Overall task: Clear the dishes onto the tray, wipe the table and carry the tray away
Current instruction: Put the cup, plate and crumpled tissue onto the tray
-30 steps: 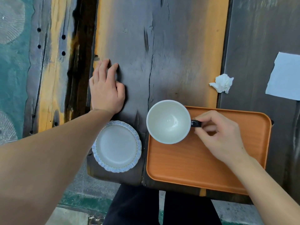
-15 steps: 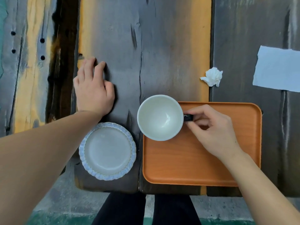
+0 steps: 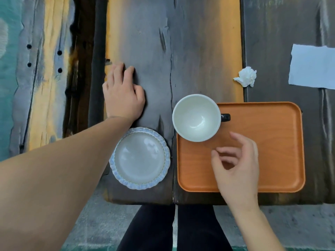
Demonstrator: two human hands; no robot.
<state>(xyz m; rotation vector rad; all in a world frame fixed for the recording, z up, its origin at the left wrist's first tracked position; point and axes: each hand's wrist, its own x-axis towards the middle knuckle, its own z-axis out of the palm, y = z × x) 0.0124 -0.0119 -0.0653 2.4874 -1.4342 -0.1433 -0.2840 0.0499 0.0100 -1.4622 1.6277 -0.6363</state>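
With the cup (image 3: 196, 117) set on the tray's (image 3: 272, 142) far-left corner, our right hand (image 3: 235, 165) hovers loose and empty, left hand (image 3: 123, 95) flat on the table (image 3: 199, 51); we judge the saucer (image 3: 140, 158), left of the tray, comes next.

This looks like a café or casual eatery. A weathered, cracked plank tabletop (image 3: 190, 51) carries an orange serving tray (image 3: 268, 160); an emptied cup (image 3: 196, 117) sits at the tray's far left corner, a saucer (image 3: 140, 158) left of it, a crumpled napkin (image 3: 246, 77) just beyond.
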